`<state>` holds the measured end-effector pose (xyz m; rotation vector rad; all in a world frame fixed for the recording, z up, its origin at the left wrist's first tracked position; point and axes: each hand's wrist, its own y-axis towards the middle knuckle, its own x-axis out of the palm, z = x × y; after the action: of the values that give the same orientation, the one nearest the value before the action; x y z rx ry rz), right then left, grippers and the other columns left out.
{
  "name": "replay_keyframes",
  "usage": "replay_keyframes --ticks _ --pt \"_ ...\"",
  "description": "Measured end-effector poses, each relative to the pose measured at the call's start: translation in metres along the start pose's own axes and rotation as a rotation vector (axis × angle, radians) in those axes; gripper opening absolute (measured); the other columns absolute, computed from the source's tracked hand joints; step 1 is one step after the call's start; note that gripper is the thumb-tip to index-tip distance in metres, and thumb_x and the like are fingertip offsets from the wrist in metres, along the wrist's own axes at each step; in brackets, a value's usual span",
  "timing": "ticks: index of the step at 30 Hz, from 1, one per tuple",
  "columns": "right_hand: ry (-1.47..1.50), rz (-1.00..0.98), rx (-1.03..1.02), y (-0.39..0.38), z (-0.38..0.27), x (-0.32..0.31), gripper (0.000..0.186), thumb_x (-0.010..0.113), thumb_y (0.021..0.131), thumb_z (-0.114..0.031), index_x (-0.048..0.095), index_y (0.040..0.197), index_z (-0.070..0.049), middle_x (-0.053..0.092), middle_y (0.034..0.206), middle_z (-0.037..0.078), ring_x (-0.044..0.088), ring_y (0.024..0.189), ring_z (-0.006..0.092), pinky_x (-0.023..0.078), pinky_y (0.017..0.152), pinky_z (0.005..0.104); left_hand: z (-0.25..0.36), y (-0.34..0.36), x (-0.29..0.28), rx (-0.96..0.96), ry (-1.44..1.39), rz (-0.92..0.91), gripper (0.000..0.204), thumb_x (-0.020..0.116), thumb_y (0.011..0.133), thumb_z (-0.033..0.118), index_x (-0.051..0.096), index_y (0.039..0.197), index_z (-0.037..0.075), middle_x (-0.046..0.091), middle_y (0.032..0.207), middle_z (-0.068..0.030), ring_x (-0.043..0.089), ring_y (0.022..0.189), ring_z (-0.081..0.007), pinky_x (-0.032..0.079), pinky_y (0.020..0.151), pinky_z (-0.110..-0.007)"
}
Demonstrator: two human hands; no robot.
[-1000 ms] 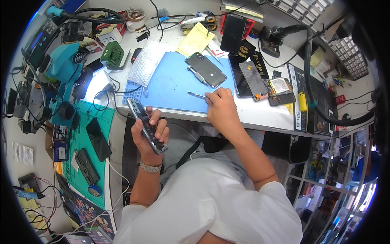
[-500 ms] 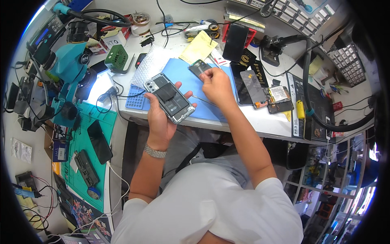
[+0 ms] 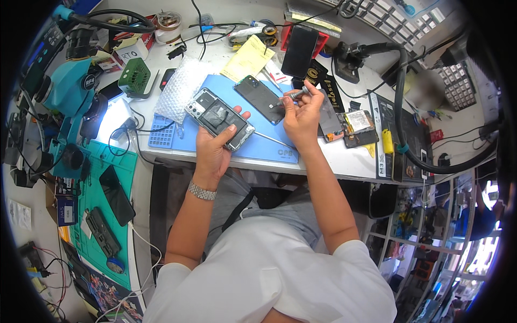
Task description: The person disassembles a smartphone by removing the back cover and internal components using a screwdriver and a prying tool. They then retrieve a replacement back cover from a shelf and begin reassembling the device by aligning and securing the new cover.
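My left hand holds an opened smartphone tilted over the blue work mat; its thumb presses on the lower part, and the phone's battery and inner parts are uncovered. In my right hand a small grey metal screwdriver is gripped between thumb and fingers. Its tip points left, over a dark phone back cover with camera openings, which lies on the mat. A thin metal tool rests on the mat between my hands.
Bubble wrap and a yellow paper lie behind the mat. To the right are a disassembled phone and a yellow bottle. A teal microscope and a green mat with phones stand left. A black hose arches at right.
My right hand has moved right and turned, showing the screwdriver and uncovering the back cover on the mat. My left thumb has shifted onto the opened phone.
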<state>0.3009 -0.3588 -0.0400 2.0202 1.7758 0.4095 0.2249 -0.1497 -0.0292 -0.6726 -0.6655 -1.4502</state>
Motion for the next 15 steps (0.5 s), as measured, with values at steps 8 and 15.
replay_keyframes --ticks 8,15 --pt "-0.088 -0.015 0.041 -0.003 -0.005 0.001 0.057 0.060 0.101 0.004 0.028 0.149 0.004 0.065 0.115 0.019 0.069 0.107 0.0211 0.061 0.088 0.0319 -0.001 0.001 0.000 -0.009 0.027 0.029 0.058 0.061 0.094 -0.014 0.039 0.146 0.001 0.062 0.136 -0.0235 0.066 0.127 -0.0391 0.064 0.099 -0.049" --pt "0.243 0.033 0.098 -0.023 -0.026 0.007 0.060 0.055 0.102 0.008 0.016 0.148 -0.001 0.060 0.123 0.025 0.069 0.110 0.0268 0.059 0.094 0.0364 -0.001 -0.001 0.004 -0.019 0.038 0.042 0.058 0.060 0.095 -0.014 0.038 0.147 0.000 0.060 0.138 -0.0241 0.066 0.126 -0.0385 0.066 0.097 -0.052"
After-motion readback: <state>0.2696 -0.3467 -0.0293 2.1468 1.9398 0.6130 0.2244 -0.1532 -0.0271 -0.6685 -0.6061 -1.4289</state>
